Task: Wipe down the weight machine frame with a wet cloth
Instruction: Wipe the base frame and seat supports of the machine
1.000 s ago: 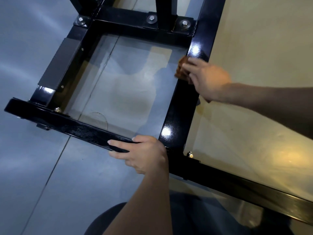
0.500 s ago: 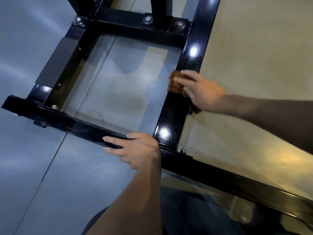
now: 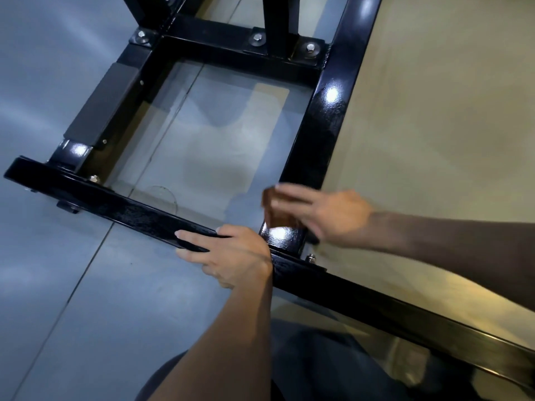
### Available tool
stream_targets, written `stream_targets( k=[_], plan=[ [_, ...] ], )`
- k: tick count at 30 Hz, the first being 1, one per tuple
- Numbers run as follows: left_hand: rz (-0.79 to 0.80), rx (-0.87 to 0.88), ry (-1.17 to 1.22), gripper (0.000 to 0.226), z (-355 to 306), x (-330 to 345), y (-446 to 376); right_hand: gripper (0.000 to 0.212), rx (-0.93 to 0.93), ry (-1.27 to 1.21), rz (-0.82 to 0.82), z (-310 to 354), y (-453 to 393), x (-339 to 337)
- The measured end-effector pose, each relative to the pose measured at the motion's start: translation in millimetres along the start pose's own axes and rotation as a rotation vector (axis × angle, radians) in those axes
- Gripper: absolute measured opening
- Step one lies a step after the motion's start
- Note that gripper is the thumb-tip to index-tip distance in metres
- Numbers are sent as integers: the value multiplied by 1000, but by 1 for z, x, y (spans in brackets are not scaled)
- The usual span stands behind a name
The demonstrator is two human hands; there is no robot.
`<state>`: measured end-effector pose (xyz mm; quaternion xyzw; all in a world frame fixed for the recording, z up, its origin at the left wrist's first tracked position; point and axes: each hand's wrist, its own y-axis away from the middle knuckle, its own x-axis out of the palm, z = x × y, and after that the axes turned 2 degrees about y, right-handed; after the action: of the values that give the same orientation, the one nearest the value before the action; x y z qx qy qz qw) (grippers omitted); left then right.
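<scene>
— While that left hand lies on the near crossbar, fingers laid out straight along the top and the thumb tucked below, I'd say it's only steadying the body. If the bar is wet, the palm could slide off.

— And the right hand?

— Just beyond, at the near end of the side rail. Its fingers are extended over a brown cloth and press it onto the rail, right where the rail meets the crossbar. It's blurred, so I can't tell what the thumb does underneath.

— What worries you there?

— The two hands are near each other at that joint. A stroke carried too far could knock the cloth hand into the knuckles of the other, or into the bolt just beside the corner. Cloth could snag on it, too.

— Anything else?

— The cloth looks small and bunched, so I'd guess it covers the top face and misses the rail's sides. Further up, the glossy rail throws back bright spots; water left there would run onto the floor, which already looks shiny.

— And at the far end?

— The far crossbar has bolted plates and uprights rising from it. Those corners trap dirt, and flat fingers won't reach into them.
</scene>
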<state>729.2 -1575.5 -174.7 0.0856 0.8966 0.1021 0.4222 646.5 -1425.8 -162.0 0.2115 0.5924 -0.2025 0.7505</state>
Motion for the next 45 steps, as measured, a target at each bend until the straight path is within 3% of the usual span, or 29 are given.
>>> stream_targets(
  k=[3, 8, 10, 15, 18, 20, 23, 26, 29, 32, 39, 42, 45],
  plan=[
    [-5, 0, -5, 69, 0, 1, 1, 49, 286, -25, -118, -58, -27, -14],
    [31, 17, 30, 70, 4, 0, 1, 48, 595, -99, -121, -106, -68, -30],
    [36, 16, 19, 71, 4, -1, 1, 48, 517, -88, -141, -77, -61, -25],
    [18, 28, -21, 70, 3, 4, -1, 47, -18, -79, -120, 18, 9, 8],
    [-24, 21, -38, 69, 3, 6, -1, 46, -183, -8, -109, 12, 22, 9],
    [-19, 21, -42, 69, 6, 7, -2, 44, -108, 28, -145, -26, 13, 6],
    [-8, 7, -32, 70, 7, 8, -2, 47, 231, -8, -223, -96, -20, -7],
    [-16, -11, -28, 69, 4, 8, -1, 47, 455, -68, -174, -145, -64, -29],
    [-29, -16, -38, 69, 3, 10, -2, 48, 579, -73, -128, -154, -99, -48],
    [-37, -27, -37, 69, 3, 9, -1, 48, 553, -28, -117, -129, -98, -47],
    [-58, 11, -66, 69, 0, 10, 1, 51, 20, -72, 30, 4, -1, -6],
    [-78, 19, -70, 69, -3, 9, 2, 47, 123, -325, 132, 23, 10, -10],
    [-76, 20, -74, 73, -3, 10, -1, 43, 438, -763, 17, 15, 6, -17]
  ],
)
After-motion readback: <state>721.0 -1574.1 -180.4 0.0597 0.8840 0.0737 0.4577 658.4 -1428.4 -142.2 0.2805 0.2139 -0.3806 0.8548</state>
